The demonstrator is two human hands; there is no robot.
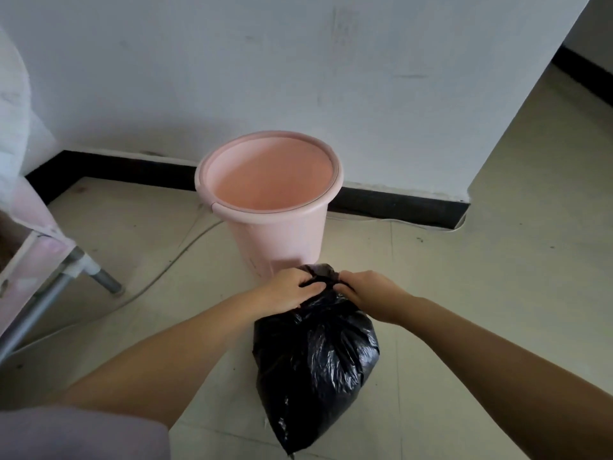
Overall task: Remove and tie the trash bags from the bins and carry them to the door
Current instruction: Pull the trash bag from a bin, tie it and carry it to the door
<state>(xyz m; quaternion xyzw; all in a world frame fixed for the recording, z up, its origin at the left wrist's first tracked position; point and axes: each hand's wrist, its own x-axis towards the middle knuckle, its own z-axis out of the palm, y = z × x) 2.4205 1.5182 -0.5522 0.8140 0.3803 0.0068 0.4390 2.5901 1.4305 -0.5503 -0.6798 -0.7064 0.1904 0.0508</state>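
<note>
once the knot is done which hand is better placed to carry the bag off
Probably the left hand: it wraps the black bag's gathered neck from above. The right hand only pinches the neck's side.

Dim, soft daylight; wide-angle edge bending

No legible text, label, brand, number or sign on any surface in the head view.
</note>
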